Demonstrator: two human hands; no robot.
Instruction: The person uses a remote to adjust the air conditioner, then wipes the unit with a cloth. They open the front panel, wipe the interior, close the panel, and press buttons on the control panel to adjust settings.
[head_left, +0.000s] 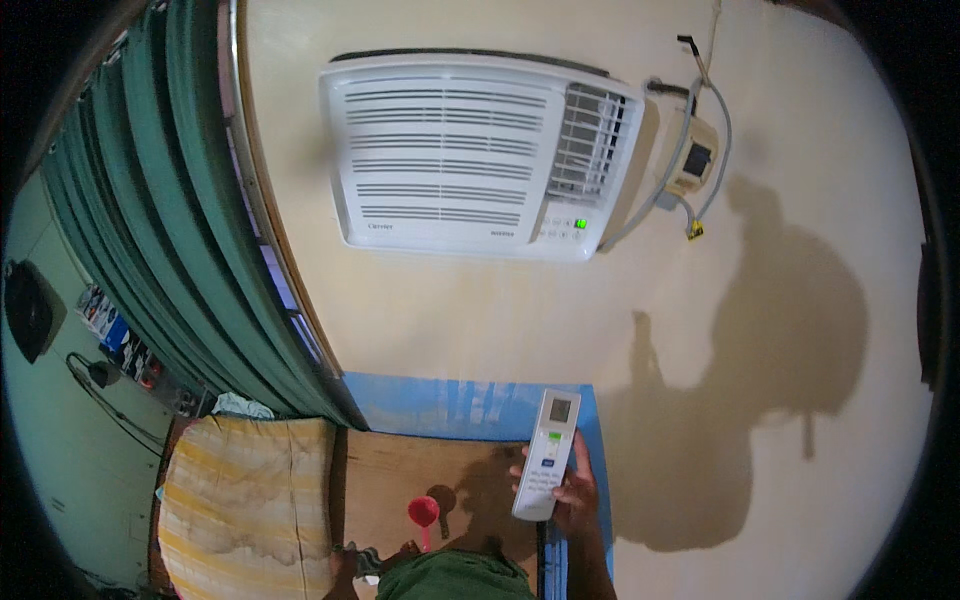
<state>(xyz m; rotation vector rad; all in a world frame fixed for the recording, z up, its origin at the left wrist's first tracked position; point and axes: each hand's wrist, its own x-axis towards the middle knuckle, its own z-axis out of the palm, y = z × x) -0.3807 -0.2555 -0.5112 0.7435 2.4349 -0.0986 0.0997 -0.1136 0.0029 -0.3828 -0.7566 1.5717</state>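
My right hand (577,493) is closed around a white remote control (547,455), thumb on its lower front, fingertips showing at its left edge. The remote is held upright, with a small grey screen at the top and a green and a blue button below. On the wall ahead and above is a white window air conditioner (450,155), its panel lit green at the lower right. At the lower edge, left of my green shirt (455,577), my left hand (343,572) shows only in part beside a striped, dark patterned thing; its fingers are not clear.
A red long-handled scoop (423,512) is on the brown wooden surface (400,460). To its left lies a yellow-striped, stained cushion (240,490). Green curtains (190,220) hang at left. A socket box (693,160) with looped grey cables is right of the air conditioner.
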